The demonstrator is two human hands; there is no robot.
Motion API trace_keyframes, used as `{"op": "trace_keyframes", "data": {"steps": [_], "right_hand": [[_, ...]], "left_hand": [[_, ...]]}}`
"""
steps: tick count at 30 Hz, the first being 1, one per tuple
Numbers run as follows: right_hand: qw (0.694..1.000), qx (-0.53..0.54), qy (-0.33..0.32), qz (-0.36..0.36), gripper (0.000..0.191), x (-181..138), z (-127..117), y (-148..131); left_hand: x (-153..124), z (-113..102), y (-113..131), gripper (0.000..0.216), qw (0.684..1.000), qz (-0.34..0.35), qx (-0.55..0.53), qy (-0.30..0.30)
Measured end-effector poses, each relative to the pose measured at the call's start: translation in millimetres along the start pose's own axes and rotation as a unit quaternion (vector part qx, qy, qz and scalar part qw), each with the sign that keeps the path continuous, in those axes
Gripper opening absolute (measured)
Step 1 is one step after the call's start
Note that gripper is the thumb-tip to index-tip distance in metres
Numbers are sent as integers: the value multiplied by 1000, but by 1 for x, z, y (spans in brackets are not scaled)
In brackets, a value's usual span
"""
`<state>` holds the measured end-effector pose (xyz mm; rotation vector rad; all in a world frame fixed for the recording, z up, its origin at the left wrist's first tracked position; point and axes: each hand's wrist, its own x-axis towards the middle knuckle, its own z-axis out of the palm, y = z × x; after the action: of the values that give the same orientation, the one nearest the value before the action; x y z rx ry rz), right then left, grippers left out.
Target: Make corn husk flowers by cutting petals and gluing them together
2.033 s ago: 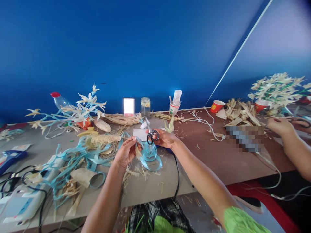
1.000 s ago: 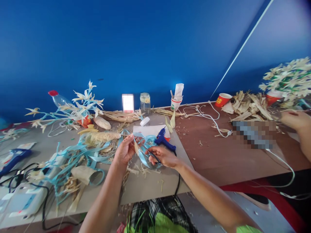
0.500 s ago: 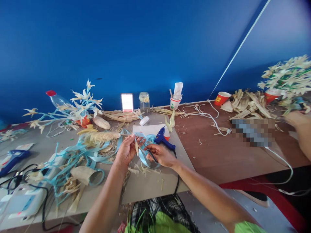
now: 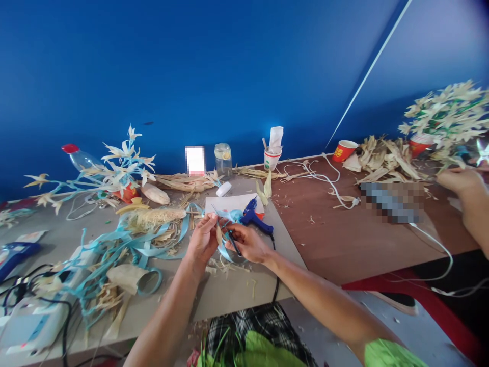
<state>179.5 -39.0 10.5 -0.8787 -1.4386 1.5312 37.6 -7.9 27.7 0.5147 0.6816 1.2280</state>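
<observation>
My left hand, fingers pinched, holds a small pale strip of dried corn husk that hangs below its fingertips. Close against it, my right hand is closed on a slim tool with a black handle, seemingly scissors; its front part slants up and left toward the husk and is partly hidden by fingers. Light blue ribbon lies on the table beneath and behind both hands. Just beyond my right hand rests a blue glue gun, near a white sheet.
On the left are a tangle of blue ribbon and stems, a power strip and husk flowers. A jar and cup stand by the wall. Another person's hand is at the right, near piled husks.
The camera view has turned slightly right. My hands remain close together at the husk strip, and the tool has shifted slightly in my right hand. The other person's hand shows more.
</observation>
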Motion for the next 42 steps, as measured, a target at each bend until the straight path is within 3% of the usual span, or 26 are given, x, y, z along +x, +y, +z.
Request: {"op": "trace_keyframes", "data": {"steps": [9,21,27,35,42], "right_hand": [[994,103,-21,-8,53,-2,4,2],[995,87,-36,-20,59,-6,3,-9],[993,97,-53,-39,61,-6,2,-10],[997,73,-19,-36,50,-4,5,-3],[995,94,-12,-32,51,-3,9,2]], "left_hand": [[-6,9,2,6,1000,16,24,-3],[-7,7,-1,18,999,33,8,-15],[-4,1,-4,23,1000,8,2,-20],[-4,6,-6,17,999,26,24,7],[-6,9,-8,15,1000,-1,5,5]]}}
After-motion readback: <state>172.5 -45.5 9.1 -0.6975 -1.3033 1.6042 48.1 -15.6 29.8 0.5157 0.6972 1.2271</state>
